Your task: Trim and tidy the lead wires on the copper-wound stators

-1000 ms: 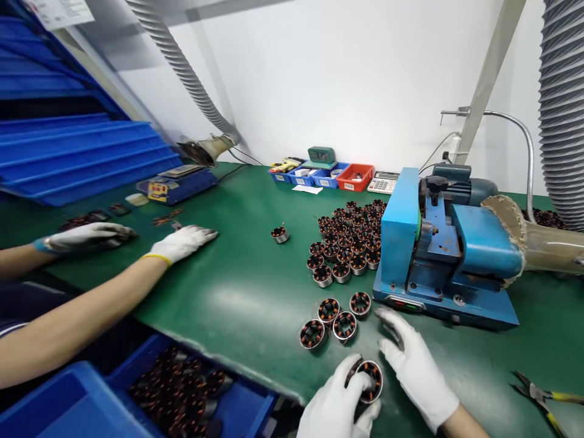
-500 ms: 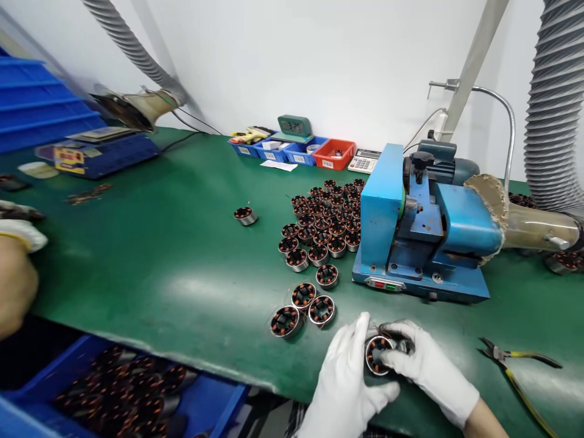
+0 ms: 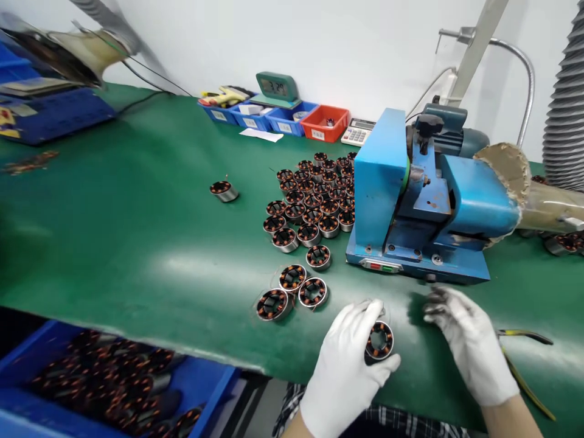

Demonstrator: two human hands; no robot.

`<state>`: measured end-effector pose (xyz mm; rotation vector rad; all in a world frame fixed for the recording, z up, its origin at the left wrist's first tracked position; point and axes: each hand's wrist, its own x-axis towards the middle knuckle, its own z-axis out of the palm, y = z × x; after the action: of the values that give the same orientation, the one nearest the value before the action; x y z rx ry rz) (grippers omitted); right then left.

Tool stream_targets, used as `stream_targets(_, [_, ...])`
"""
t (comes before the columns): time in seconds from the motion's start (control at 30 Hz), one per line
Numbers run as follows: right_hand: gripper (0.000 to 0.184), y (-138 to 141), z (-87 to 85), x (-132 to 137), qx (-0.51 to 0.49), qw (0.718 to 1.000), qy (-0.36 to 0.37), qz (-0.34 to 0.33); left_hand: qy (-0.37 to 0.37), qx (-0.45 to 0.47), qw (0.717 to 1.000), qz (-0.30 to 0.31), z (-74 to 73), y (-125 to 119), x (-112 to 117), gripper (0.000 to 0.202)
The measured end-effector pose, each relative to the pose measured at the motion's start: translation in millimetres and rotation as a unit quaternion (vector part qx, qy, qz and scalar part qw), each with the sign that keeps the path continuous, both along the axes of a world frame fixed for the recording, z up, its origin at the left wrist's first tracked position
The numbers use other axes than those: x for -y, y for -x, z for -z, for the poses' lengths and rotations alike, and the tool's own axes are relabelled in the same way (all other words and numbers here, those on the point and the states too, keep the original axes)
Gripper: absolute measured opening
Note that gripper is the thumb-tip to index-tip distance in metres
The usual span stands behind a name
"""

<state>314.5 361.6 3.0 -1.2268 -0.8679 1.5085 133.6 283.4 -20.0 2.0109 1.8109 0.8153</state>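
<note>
One silver-rimmed, copper-wound black ring [image 3: 387,342] sits within the white-gloved left hand [image 3: 344,359], right of its palm, fingers and thumb curved round; whether they grip, I cannot tell. The white-gloved right hand [image 3: 465,340], half-curled and blurred, is apart rightward, its grasp unclear. Three similar rings [image 3: 285,309] cluster farther left; one lone ring [image 3: 226,194] stands beyond.

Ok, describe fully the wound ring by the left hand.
The wound ring has a silvery, metal-looking rim, black inner parts, copper-coloured windings and an open centre. Fine wires show near its far edge. It faces up toward the camera. The gloved left hand cups its left side; contact with the table is unclear.
</note>
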Motion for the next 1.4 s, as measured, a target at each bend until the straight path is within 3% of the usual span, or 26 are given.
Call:
stream_targets(0.1, [0.027, 22, 0.4, 10, 0.126, 0.976, -0.040, -0.176, -0.014, 0.005, 1.000, 0.024, 0.0, 2, 0, 0.077])
stream_targets(0.17, [0.014, 35, 3.3, 16, 0.215, 0.943, -0.104, -0.233, -0.018, 0.004, 0.999, 0.029, 0.0, 2, 1, 0.077])
stream_targets(0.27, [0.014, 39, 10.6, 24, 0.259, 0.930, -0.136, -0.224, -0.025, -0.007, 1.000, 0.013, -2.5, 0, 1, 0.072])
stream_targets(0.43, [0.015, 17, 18.3, 27, 0.316, 0.919, -0.146, -0.185, -0.027, 0.022, 0.999, 0.022, -8.7, -2, -3, 0.046])
stream_targets(0.6, [0.016, -18, 8.7, 14, 0.419, 0.885, -0.193, -0.062, 0.008, 0.031, 0.999, 0.039, -9.1, 6, -6, 0.052])
stream_targets(0.67, [0.014, -28, 2.8, 22, 0.432, 0.874, -0.218, -0.043, 0.013, 0.032, 0.999, 0.026, -11.6, 7, 0, 0.065])
stream_targets(0.73, [0.013, -29, -0.4, 36, 0.438, 0.850, -0.273, -0.103, 0.005, 0.043, 0.999, -0.003, -16.4, 4, 8, 0.092])
stream_targets(0.8, [0.026, -20, 0.9, 51, 0.443, 0.804, -0.343, -0.200, -0.005, 0.052, 0.998, -0.034, -22.0, -4, 16, 0.113])
stream_targets(0.9, [0.047, 1, 8.4, 61, 0.467, 0.721, -0.432, -0.272, -0.021, 0.042, 0.998, -0.031, -27.9, -16, 19, 0.113])
stream_targets(1.0, [0.058, 12, 16.3, 59, 0.489, 0.696, -0.446, -0.279, -0.009, 0.024, 0.999, 0.033, -28.6, -18, 10, 0.114])
stream_targets(1.1, [0.064, 11, 21.9, 56, 0.511, 0.701, -0.389, -0.311, 0.043, 0.039, 0.996, 0.064, -25.7, -10, 0, 0.120])
stream_targets(1.2, [0.056, 7, 23.4, 53, 0.548, 0.700, -0.319, -0.329, 0.063, 0.054, 0.994, 0.069, -22.2, -5, -4, 0.093])
stream_targets(1.33, [0.027, 8, 14.3, 41, 0.480, 0.776, -0.205, -0.354, 0.066, 0.010, 0.996, 0.065, -22.5, -8, -6, 0.039])
stream_targets(1.4, [0.022, 10, 7.6, 33, 0.400, 0.837, -0.139, -0.347, 0.060, 0.007, 0.995, 0.079, -25.2, -10, -7, 0.025])
